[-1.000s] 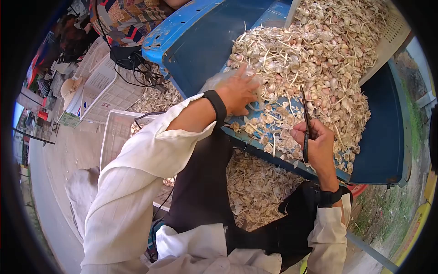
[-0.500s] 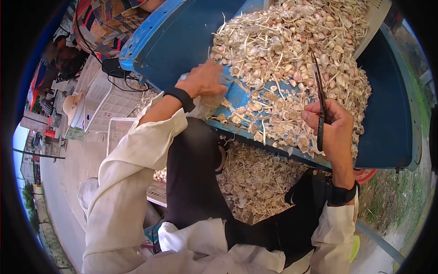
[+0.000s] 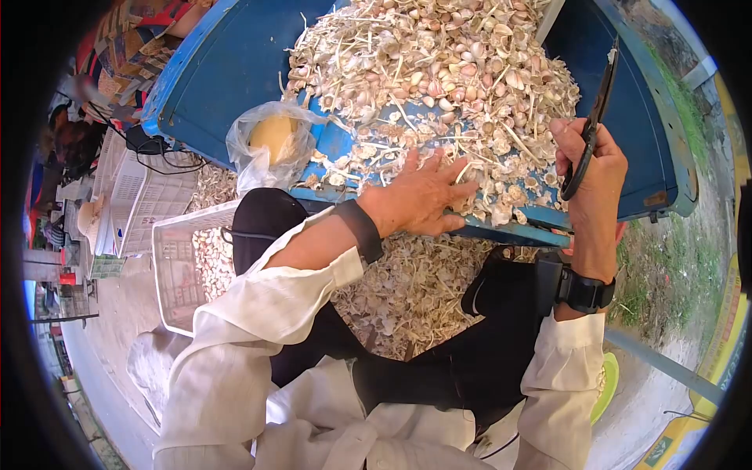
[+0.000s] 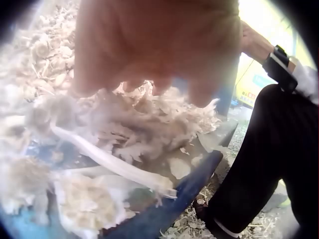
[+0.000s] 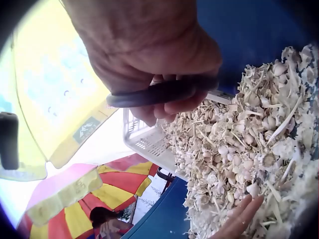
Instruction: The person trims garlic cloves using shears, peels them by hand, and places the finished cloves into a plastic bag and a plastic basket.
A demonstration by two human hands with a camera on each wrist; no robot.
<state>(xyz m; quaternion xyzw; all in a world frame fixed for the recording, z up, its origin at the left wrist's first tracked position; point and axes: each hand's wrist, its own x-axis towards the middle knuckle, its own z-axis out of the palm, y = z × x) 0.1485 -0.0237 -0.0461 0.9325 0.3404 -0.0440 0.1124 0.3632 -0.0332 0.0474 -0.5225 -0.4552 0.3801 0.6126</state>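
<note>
Garlic cloves, stems and husks [image 3: 439,63] lie heaped on a blue metal surface [image 3: 243,47]. My left hand [image 3: 419,192] is spread, palm down, over the trimmings at its near edge; in the left wrist view the fingers of this hand [image 4: 159,55] hang over husks and a cut stem [image 4: 114,164]. At the right, my right hand [image 3: 595,172] grips dark scissors [image 3: 599,102] by the handles, blades pointing up and away, and the right wrist view shows my right hand [image 5: 154,64] curled round a handle [image 5: 149,95]. A clear plastic bag with something yellowish [image 3: 272,139] sits left of the heap.
Below the edge, between the dark-trousered legs, lies a pile of husks [image 3: 415,290]. A white crate with cloves [image 3: 178,274] stands at the left, near stacked crates [image 3: 145,188]. Someone in patterned clothing [image 3: 133,47] is at upper left. A green basin rim [image 3: 607,388] shows lower right.
My left hand has let go of the plastic bag and moved right onto the trimmings. My right hand has raised the scissors off the heap to the right. The head view has shifted.
</note>
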